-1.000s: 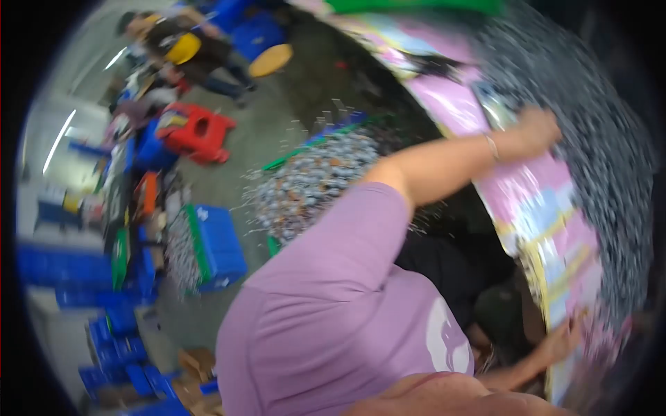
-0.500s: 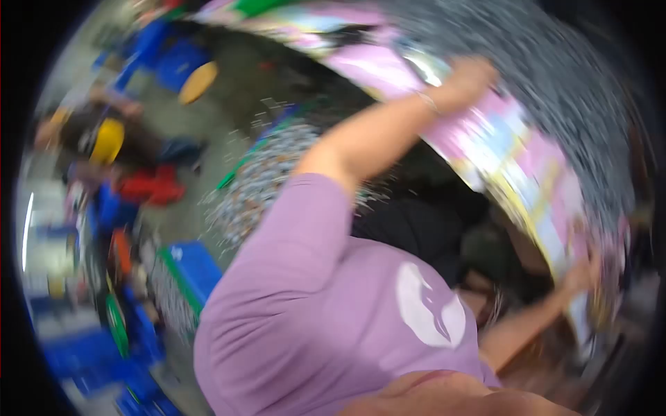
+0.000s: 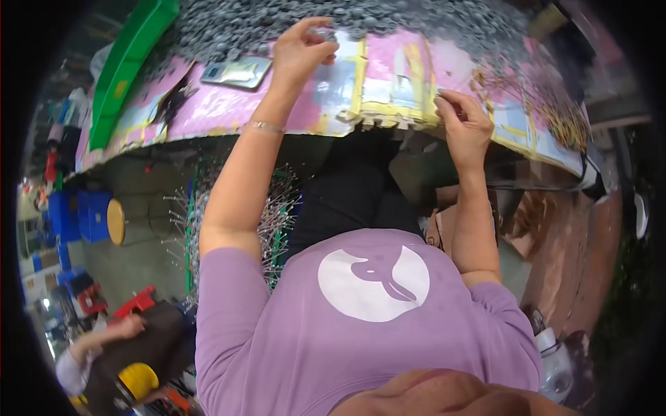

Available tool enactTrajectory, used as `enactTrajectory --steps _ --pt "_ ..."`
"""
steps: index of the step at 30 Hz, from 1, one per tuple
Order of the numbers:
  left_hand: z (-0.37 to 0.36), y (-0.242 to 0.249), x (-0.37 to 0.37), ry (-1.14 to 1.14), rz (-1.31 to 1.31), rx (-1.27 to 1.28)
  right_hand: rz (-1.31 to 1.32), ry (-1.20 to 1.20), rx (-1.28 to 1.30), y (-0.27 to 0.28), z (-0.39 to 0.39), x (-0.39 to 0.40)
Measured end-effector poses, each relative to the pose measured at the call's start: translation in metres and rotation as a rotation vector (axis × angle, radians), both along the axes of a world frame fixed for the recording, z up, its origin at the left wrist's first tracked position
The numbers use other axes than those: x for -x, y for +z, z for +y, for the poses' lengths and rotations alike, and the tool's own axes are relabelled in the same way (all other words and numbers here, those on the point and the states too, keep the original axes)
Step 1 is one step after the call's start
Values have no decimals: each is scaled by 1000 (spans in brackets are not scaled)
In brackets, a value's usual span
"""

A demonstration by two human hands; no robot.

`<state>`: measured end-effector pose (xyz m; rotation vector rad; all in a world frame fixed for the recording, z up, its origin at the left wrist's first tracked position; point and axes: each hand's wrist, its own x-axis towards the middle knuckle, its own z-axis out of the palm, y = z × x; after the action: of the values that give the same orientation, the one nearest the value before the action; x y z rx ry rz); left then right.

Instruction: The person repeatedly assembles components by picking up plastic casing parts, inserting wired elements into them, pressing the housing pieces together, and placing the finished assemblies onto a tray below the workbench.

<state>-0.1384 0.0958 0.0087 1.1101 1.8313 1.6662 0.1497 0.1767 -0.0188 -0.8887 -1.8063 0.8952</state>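
My left hand (image 3: 297, 59) is raised over the near edge of a heap of small dark grey round pieces (image 3: 416, 15). Its fingers curl toward the thumb, and one small grey piece (image 3: 329, 35) shows between them. A phone (image 3: 236, 73) lies just left of that hand on the pink, taped worktop (image 3: 201, 107). To the right, my right hand (image 3: 466, 125) is above the table's front edge, thumb and forefinger pressed together. Whatever is in that pinch is too small to make out. Thin yellowish sticks or wires (image 3: 565, 128) lie beyond it on the right.
A green trough-like strip (image 3: 121, 76) stands at the table's left. Below, beside my left arm, is a bin full of thin metal pins (image 3: 277, 208). A round-topped stool (image 3: 116, 222), blue crates (image 3: 80, 215) and another person's arm (image 3: 104, 338) are farther left. Cardboard (image 3: 534, 215) is at lower right.
The view has swung round and become sharper. My left hand now shows beside the grey heap, with the phone to its left. My right hand now appears pinched near the table edge.
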Motion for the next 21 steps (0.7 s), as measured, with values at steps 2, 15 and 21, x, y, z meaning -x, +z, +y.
enactTrajectory --steps 2,15,21 --pt "-11 -7 -11 -112 -183 -56 225 1 359 -1 -3 0" --pt "-74 -19 -118 -289 -615 -27 301 485 698 11 -50 15" --pt "-80 -9 -122 -213 -551 -35 248 410 620 4 -65 12"
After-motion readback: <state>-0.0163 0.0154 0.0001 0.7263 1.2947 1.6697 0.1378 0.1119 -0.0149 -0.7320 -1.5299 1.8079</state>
